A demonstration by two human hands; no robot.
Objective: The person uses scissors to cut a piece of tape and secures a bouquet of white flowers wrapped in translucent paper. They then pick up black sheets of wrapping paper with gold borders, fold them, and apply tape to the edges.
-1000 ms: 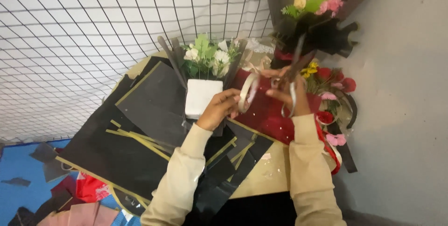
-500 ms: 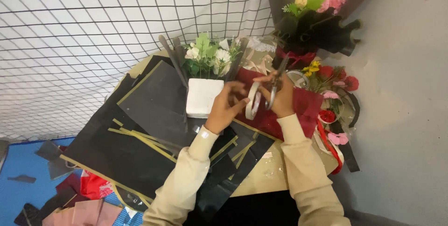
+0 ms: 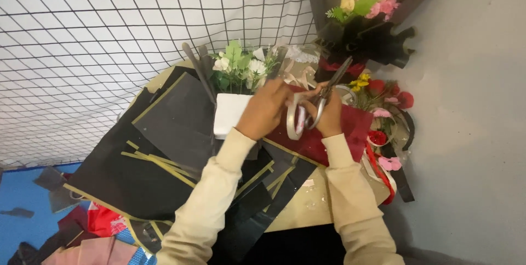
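At the bottom of the frame two cream sleeves are seen, cut off by the lower edge. Above them, near the centre, the left hand (image 3: 267, 110) is closed around a roll of clear adhesive tape (image 3: 294, 118); the fingers are curled and pressed on the left side of the roll, which stands on its edge between both hands. The right hand (image 3: 330, 116) is wrapped around the handles of a pair of grey metal scissors (image 3: 327, 92), whose blades point to the upper right. The roll is touched by the scissors on its right side. Whether the blades are parted cannot be told.

Compared with half a second ago, the hands are found closer together, and the roll and the scissors are now met at the centre.

Under the hands a dark red sheet of wrapping paper (image 3: 350, 128) is spread on the round beige table (image 3: 307, 205), beside black sheets with gold edges (image 3: 175, 122) at the left. A white block (image 3: 229, 113) is partly hidden by the left hand. Behind it a small bunch of white and green artificial flowers (image 3: 241, 70) is standing. At the upper right a bouquet in black wrapping (image 3: 364, 29) is leaned, and a black wire grid (image 3: 109, 35) fills the upper left.
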